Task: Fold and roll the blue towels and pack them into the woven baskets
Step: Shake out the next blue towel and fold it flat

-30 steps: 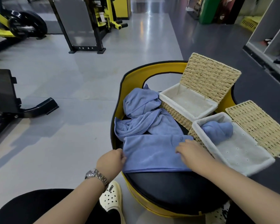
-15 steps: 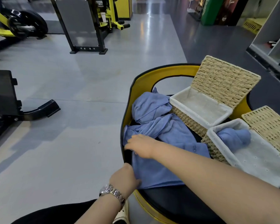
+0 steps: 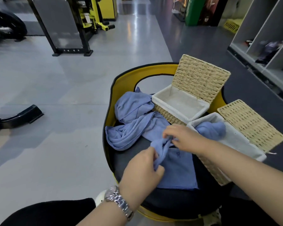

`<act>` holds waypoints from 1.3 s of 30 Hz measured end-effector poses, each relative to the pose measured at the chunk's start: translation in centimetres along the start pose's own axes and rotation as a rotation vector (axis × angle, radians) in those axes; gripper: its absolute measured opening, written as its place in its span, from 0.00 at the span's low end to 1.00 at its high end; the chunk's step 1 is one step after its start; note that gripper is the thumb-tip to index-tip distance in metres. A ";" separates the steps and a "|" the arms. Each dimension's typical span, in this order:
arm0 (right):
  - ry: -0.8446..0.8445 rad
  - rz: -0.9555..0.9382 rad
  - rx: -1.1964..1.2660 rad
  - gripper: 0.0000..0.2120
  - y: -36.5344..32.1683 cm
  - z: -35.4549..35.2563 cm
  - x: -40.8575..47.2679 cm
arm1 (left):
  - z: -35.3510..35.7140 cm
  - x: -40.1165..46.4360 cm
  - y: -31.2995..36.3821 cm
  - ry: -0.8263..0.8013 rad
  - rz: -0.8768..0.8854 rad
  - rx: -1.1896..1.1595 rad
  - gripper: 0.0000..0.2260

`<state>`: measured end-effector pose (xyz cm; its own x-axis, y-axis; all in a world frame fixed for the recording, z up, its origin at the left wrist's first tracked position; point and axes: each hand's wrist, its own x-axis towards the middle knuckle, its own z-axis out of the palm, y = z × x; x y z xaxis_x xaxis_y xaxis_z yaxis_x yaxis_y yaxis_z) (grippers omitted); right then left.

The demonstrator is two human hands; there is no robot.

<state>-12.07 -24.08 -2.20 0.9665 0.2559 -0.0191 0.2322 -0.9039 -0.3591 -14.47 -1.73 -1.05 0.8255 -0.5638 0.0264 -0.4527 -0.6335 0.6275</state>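
Both hands pinch the bunched far edge of a flat blue towel: left hand nearer, right hand beyond, just beside the near woven basket. To roll well, I'd keep the edge even and tight. A small mark on the towel is unreadable.

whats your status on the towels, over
Left hand and right hand both pinching the folded towel, rolling it. One rolled towel in near basket; far basket empty. Loose towels waiting. Nothing blocking.
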 end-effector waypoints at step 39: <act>-0.239 0.278 -0.014 0.25 3.7 5.0 -4.0 | 5.7 7.5 -7.8 -0.365 0.020 0.267 0.11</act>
<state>-15.62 -26.73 -8.16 0.9405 0.0710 -0.3323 -0.0327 -0.9545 -0.2965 -6.61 -4.01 -10.19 0.6643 -0.6971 -0.2697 -0.5780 -0.7078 0.4061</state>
